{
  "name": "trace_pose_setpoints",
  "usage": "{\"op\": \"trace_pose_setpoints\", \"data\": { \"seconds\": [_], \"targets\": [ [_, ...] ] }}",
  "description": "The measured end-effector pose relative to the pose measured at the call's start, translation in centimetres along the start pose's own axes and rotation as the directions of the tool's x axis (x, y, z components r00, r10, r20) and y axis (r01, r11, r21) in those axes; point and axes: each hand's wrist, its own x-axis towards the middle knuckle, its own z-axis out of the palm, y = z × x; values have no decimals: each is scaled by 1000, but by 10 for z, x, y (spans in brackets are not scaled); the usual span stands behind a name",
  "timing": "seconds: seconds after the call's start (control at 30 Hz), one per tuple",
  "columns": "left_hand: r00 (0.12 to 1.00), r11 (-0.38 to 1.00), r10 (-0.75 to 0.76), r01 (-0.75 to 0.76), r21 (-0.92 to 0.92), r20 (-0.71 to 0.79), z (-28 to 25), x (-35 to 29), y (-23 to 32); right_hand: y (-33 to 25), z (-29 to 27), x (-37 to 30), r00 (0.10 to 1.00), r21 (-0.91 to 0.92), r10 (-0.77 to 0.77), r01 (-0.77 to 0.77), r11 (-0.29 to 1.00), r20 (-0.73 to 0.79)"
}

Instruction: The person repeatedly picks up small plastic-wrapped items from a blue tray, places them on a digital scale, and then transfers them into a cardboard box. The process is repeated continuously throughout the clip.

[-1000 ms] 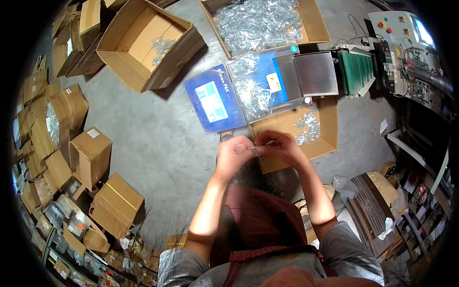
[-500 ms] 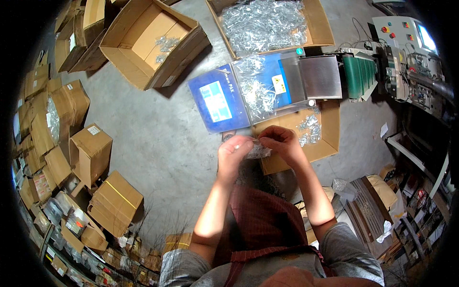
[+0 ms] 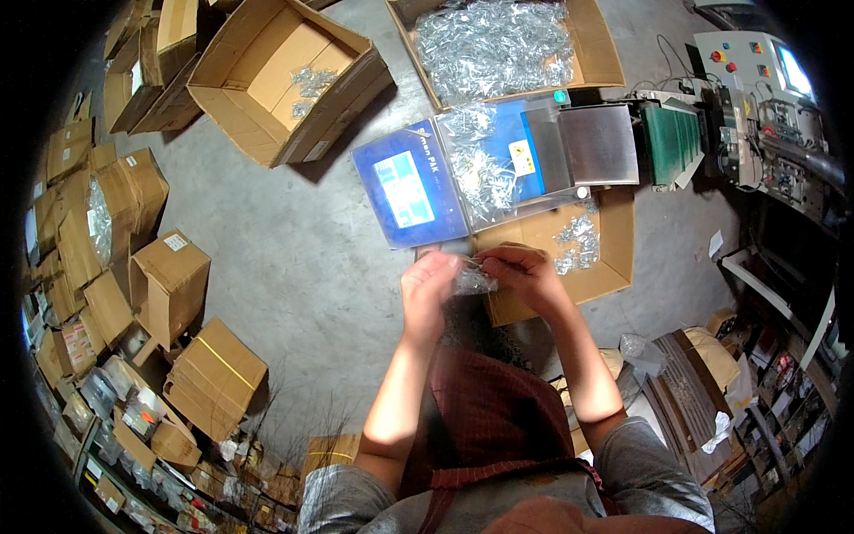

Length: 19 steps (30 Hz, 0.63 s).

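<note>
My left hand [image 3: 430, 283] and my right hand [image 3: 527, 274] are close together in front of my apron, each pinching the top edge of a small transparent plastic bag [image 3: 474, 283]. The bag hangs between them; its contents are too small to tell. Just beyond stands a blue machine panel with a lit screen [image 3: 405, 193]. To its right, a flat tray [image 3: 487, 209] holds a heap of small clear packets. A cardboard box [image 3: 614, 240] below that tray has several shiny packets in it, beside my right hand.
Far ahead, a large carton [image 3: 609, 53] is filled with clear packets. Another open carton [image 3: 267, 67] at upper left holds a few. A green conveyor belt [image 3: 669, 147] leads to a machine [image 3: 752, 62] at right. Stacked boxes [image 3: 169, 289] line the left side.
My hands have shifted very slightly left and the fingers have moved a little apart. The bag between them now hangs slightly further left.
</note>
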Motion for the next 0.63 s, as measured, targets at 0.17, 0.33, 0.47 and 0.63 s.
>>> {"op": "trace_pose_setpoints", "data": {
  "seconds": [0.17,0.33,0.47,0.63],
  "targets": [
    [959,943,268,-240,231,-94,4,5,-8,1,10,-3,999,-81,-15,11,997,-38],
    [945,826,308,-208,523,-111,4,0,-1,12,16,1,992,-75,-97,91,993,-78],
    [955,932,292,-271,240,-55,1,-1,-4,12,19,1,999,164,34,-30,986,-20],
    [996,989,79,-74,-126,39,-8,-3,0,9,15,2,996,246,55,-69,967,65]
  ]
}}
